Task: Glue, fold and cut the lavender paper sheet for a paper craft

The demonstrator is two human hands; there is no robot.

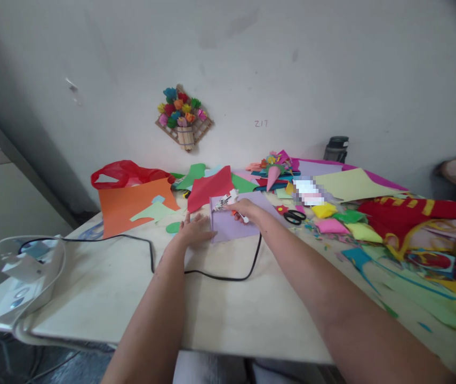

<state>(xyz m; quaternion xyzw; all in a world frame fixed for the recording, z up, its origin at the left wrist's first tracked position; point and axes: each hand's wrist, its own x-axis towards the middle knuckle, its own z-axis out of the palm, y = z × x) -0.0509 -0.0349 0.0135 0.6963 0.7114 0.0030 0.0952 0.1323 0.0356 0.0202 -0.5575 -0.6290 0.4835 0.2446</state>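
Note:
A lilac paper sheet (pixel 231 226) lies on the pale table (pixel 228 309). My left hand (pixel 193 230) rests flat beside its left edge, fingers spread and touching the sheet. My right hand (pixel 246 209) is closed around a glue gun (pixel 228 201) with a white body and orange trigger, its tip at the sheet's upper left corner. The gun's black cord (pixel 196 272) loops across the table under my arms.
Orange paper (pixel 132 205), red paper (pixel 207 189), a red plastic bag (pixel 127 172) and black scissors (pixel 294 216) lie around. Coloured scraps and a patterned cloth (pixel 420 234) fill the right side. A plastic bag (pixel 15 277) sits at left. A paper-flower basket (pixel 183 117) hangs on the wall.

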